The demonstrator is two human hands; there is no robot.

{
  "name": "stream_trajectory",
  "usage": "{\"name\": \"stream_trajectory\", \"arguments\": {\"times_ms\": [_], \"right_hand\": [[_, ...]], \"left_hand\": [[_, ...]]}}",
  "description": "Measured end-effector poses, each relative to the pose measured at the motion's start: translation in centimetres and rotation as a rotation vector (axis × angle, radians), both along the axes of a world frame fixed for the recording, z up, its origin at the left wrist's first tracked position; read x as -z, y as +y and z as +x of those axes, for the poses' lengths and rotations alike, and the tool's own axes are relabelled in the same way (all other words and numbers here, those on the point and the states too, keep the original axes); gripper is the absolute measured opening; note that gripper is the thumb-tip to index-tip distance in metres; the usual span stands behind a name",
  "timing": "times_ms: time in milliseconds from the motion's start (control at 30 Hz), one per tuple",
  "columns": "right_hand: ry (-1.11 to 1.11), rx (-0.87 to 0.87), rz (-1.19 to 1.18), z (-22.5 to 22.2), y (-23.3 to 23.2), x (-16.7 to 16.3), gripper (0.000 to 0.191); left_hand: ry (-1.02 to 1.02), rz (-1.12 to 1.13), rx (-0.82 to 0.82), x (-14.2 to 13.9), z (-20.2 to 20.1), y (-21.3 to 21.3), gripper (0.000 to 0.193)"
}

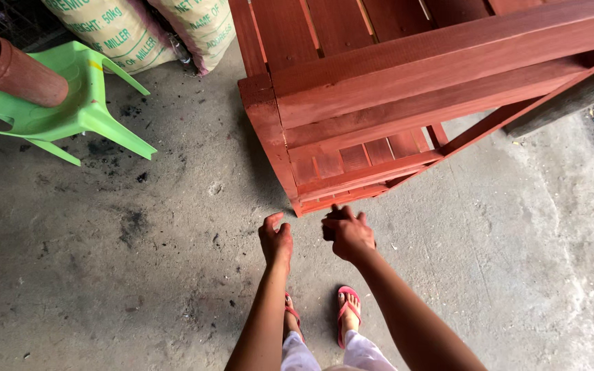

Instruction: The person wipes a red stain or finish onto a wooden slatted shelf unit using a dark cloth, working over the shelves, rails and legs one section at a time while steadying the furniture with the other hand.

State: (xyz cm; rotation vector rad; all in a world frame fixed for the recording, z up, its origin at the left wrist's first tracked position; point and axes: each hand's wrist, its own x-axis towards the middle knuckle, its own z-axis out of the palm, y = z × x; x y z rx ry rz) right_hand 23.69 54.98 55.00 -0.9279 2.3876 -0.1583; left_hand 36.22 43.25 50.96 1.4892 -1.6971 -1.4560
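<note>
A red-brown stained wooden frame [407, 89] with slats stands on the concrete floor ahead of me. Its near lower corner [297, 206] is just beyond my fingers. My left hand [276, 239] hangs over the floor with loosely curled fingers and thumb up, holding nothing. My right hand [347, 232] is beside it, fingers bent downward close to the frame's bottom rail, and I cannot see anything in it. Neither hand clearly touches the wood. Below are my feet in red flip-flops [347, 312].
A green plastic chair [70, 103] lies on its side at the left with a brown clay pipe [12, 69] resting on it. Two filled sacks [152, 27] lean at the back. A dark wooden beam [565, 99] lies at the right. Stained concrete floor [139, 275] surrounds everything.
</note>
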Motion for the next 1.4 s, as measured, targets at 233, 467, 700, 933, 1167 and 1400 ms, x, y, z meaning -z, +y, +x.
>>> {"name": "stream_trajectory", "arguments": {"times_ms": [233, 467, 700, 933, 1167, 1400], "right_hand": [[-0.481, 0.495, -0.865, -0.4, 1.4, 1.5, 0.052], [-1.369, 0.936, -1.192, 3.4, -3.0, 1.4, 0.037], [-1.554, 0.837, -1.631, 5.2, -7.1, 4.9, 0.028], [-1.075, 1.543, -1.378, 4.4, -12.8, 9.1, 0.031], [-1.363, 1.588, -1.435, 4.9, -14.2, 6.7, 0.029], [-1.365, 1.378, -1.375, 5.2, -12.7, -0.6, 0.031]], "left_hand": [[0.252, 0.182, 0.099, 0.9, -1.2, 2.4, 0.034], [0.174, 0.11, -0.028, 0.7, 3.0, 0.9, 0.029], [0.249, 0.06, 0.032, 4.7, 6.2, -3.2, 0.03], [0.24, 0.274, 0.099, 7.3, 8.6, -5.7, 0.031], [0.144, 0.493, 0.114, 6.6, 10.7, -8.0, 0.032], [0.188, 0.534, 0.163, 2.9, 8.4, -8.6, 0.028]]}}
